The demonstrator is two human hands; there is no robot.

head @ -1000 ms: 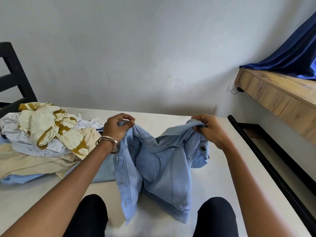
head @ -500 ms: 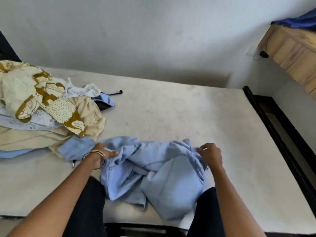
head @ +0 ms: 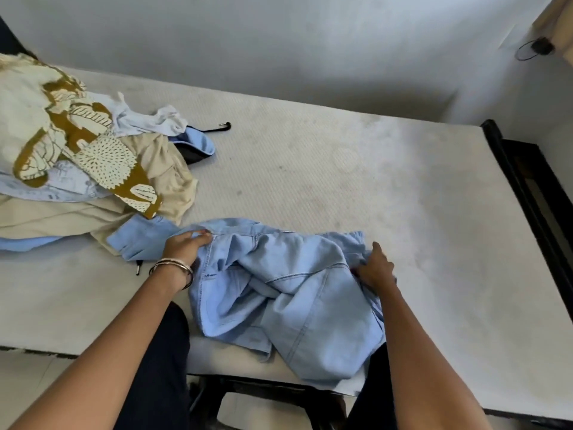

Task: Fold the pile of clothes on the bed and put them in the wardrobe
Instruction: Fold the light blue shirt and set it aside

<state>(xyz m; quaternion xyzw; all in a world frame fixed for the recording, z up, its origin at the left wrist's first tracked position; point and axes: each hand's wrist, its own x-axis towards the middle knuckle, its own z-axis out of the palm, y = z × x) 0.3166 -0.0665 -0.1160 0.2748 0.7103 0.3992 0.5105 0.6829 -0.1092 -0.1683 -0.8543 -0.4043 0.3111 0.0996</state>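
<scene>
Jacket point(head: 279, 293), pale blue denim, is spread crumpled on the near part of the bed point(head: 356, 181), its lower hem hanging over the near edge between the person's dark-clad legs. The left hand point(head: 186, 248) is laid on the jacket's left upper edge, palm down, with the fingers point(head: 203, 234) bent and pressed together on a fold of cloth, which appears to be pinched against the thumb. Two thin metal bangles point(head: 172, 268) are worn at the left wrist, and the forearm is stretched in from the lower left corner. The right hand point(head: 373, 270) is set at the jacket's right side, wrist raised, its thumb pointed up and away, its other fingers curled down into the fabric and gripping a bunch of it. The right forearm is extended from the lower right, across the jacket's right edge. The pile point(head: 77, 169) of unfolded clothes is seen at the far left of the bed: a cream cloth with mustard print on top, beige and light blue pieces beneath, one blue sleeve touching the jacket beside the left hand. A black hook point(head: 221, 127) is seen just beyond the pile. No wardrobe is in view.
</scene>
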